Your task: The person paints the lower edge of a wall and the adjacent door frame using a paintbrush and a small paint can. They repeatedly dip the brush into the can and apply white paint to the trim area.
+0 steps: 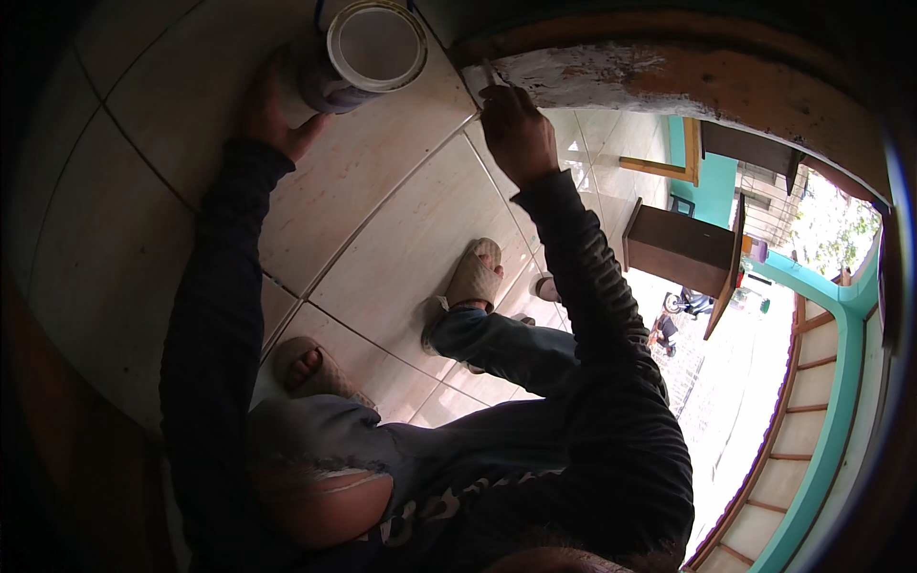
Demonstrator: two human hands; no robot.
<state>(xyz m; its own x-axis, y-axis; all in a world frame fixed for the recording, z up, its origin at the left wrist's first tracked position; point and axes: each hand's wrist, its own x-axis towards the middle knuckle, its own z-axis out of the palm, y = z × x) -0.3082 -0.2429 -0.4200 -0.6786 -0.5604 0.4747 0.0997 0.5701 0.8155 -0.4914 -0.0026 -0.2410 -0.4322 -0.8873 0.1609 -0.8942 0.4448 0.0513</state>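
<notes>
My left hand [279, 107] is around the side of a round can [337, 89] with a pale inside and a wire handle, near the top of the view. To its right, my right hand [517, 132] grips a small thin tool [491, 71], perhaps a brush; its kind is hard to tell. The tool's tip is at the lower end of a wooden door frame [688, 75], whose surface is partly covered with white, streaky paint or filler. Dark sleeves cover both my forearms.
Tiled floor [387, 286] lies below, with my slippered feet on it. Near the right foot are other shoes [548, 289]. Further right stand a dark wooden table [680, 247] and a turquoise wall [713, 179]. Beyond a bright opening are motorcycles [684, 304].
</notes>
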